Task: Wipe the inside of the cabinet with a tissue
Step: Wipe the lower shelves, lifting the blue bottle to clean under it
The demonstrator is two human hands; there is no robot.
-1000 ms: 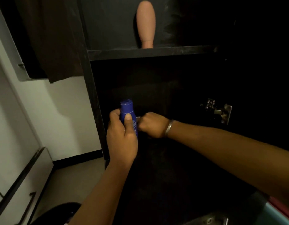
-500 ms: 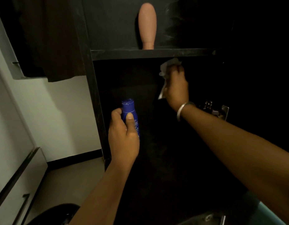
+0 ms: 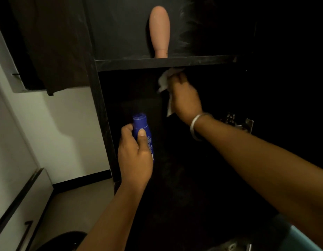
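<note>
Dim room, white wall [image 3: 53,124] on the left, and we are facing a black cabinet [image 3: 102,113] with its inside almost lost in shadow. A shelf [image 3: 164,62] is crossing the cabinet, and a tan bottle [image 3: 159,31] is standing upside down on it, on its cap. A metal hinge [image 3: 236,122] is showing on the right side.

Our right hand [image 3: 186,98] is reaching into the lower compartment, fingers bunching a white tissue [image 3: 165,80] and pressing it up high, just under the shelf. Whether the tissue is touching the back panel or the shelf's underside, we cannot tell; it is too dark. A bangle [image 3: 197,126] is sitting on that wrist.

Our left hand [image 3: 135,154] is gripping a blue bottle [image 3: 143,131] upright, fingers and thumb wrapping round it, holding it in front of the compartment near the left wall of the cabinet.

Progress, as we are judging it: wiping is under way at the top of the lower compartment. The lower back panel, sides and floor are probably left to do. The shelf edge is looking dusty, so it is likely also waiting.
</note>
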